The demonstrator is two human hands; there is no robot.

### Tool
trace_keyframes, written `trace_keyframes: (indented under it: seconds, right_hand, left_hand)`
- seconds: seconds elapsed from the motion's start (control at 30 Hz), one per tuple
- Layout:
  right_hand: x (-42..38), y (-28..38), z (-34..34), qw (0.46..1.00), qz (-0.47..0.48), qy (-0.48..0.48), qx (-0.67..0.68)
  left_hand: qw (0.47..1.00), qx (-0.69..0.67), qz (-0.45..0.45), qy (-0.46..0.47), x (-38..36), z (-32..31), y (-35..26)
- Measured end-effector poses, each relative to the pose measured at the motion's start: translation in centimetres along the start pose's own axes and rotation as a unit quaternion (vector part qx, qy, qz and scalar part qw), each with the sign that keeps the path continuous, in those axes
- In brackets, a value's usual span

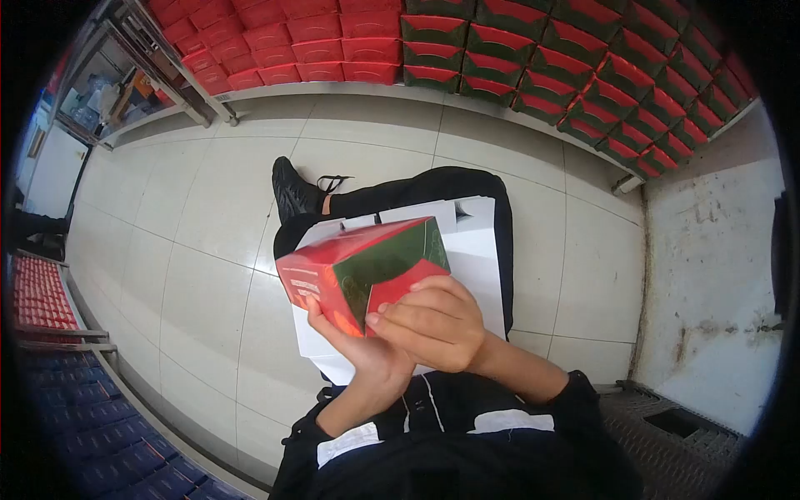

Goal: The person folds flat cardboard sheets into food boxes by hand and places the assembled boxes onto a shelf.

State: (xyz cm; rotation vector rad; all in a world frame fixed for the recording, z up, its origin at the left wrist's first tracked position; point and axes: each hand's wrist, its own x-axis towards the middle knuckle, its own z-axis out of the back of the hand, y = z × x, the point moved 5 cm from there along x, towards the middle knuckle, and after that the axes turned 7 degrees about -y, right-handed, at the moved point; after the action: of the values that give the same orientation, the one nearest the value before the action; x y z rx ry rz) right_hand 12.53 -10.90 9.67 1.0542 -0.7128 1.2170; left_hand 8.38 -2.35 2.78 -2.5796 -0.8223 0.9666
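A red and dark green carton [367, 258] is held tilted above my lap, its green end with a red flap turned toward me. My left hand [371, 354] grips it from below, with the thumb along the printed red side. The fingers of my right hand [437, 321] are curled against the red flap at the near end, pressing on it. Under the carton, white sheets of card or paper [475, 258] with cut edges lie across my legs. The carton hides part of these sheets and the far fingers of my left hand.
Stacked red boxes [317, 50] and green-and-red boxes [583, 83] fill a low shelf ahead. Dark blue boxes [108, 433] and small red boxes [46, 292] stand at left. A stained wall [708, 275] rises at right. My black shoe [296, 192] rests on the tiled floor [200, 275].
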Motion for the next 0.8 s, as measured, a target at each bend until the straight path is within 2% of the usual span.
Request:
trace_keyframes:
  seconds: [0.07,0.13,0.17,0.37,0.43,0.47,0.5,0.53,0.57,0.6,0.63,0.67,0.7,0.73,0.77,0.8]
  right_hand:
    - [0.5,-0.1,0.4,1.000,0.009,0.023,0.019]
    - [0.9,-0.6,1.4,0.998,-0.002,0.031,-0.054]
    - [0.6,-0.8,1.5,0.998,-0.002,0.034,-0.052]
    - [-1.1,-2.2,1.2,0.999,0.015,-0.018,-0.025]
    - [-1.6,-2.6,1.2,1.000,0.000,-0.001,0.013]
    - [-1.7,-2.8,1.3,0.998,-0.016,0.017,0.054]
    - [-1.8,-2.9,1.8,0.998,-0.012,0.018,0.056]
    - [-2.1,-3.7,3.0,0.996,-0.066,0.006,0.056]
    - [-2.3,-4.5,4.0,0.991,-0.121,-0.005,0.056]
    - [-2.4,-5.3,4.5,0.983,-0.176,-0.017,0.055]
    - [-2.1,-5.3,4.2,0.983,-0.173,-0.014,0.057]
    - [-2.2,-6.5,3.6,0.941,-0.297,-0.034,0.159]
    - [-2.7,-7.4,2.9,0.872,-0.415,-0.054,0.254]
    - [-3.1,-7.7,1.8,0.835,-0.458,0.034,0.302]
    - [-3.6,-7.8,0.8,0.834,-0.435,0.044,0.336]
    - [-3.2,-7.2,0.4,0.825,-0.423,0.029,0.373]
  left_hand:
    - [0.999,0.031,-0.010,-0.021,0.1,-0.1,-0.6]
    - [0.998,-0.056,0.034,0.025,0.1,-1.0,-1.0]
    - [0.997,-0.059,0.033,0.023,0.0,-1.0,-1.1]
    - [0.984,-0.086,0.123,0.096,-0.5,-1.1,-0.2]
    - [0.979,-0.071,0.075,0.174,-0.4,-1.2,-1.2]
    - [0.979,-0.074,0.073,0.176,-0.1,-1.3,-1.3]
    - [0.995,0.004,-0.022,0.096,0.6,-0.8,-2.2]
    - [0.990,0.081,-0.117,0.012,1.1,-0.2,-3.3]
    - [0.990,0.076,-0.119,0.011,1.6,0.6,-3.8]
    - [0.969,0.192,-0.137,0.079,2.2,1.4,-4.2]
    - [0.929,0.306,-0.151,0.143,2.9,1.9,-4.1]
    - [0.912,0.322,-0.180,0.181,3.1,1.2,-4.2]
    - [0.867,0.401,-0.220,0.198,2.7,0.5,-4.2]
    - [0.742,0.541,-0.331,0.218,2.0,-0.7,-4.8]
    - [0.581,0.654,-0.428,0.229,1.3,-1.6,-4.9]
    - [0.580,0.653,-0.429,0.233,1.2,-1.6,-4.5]
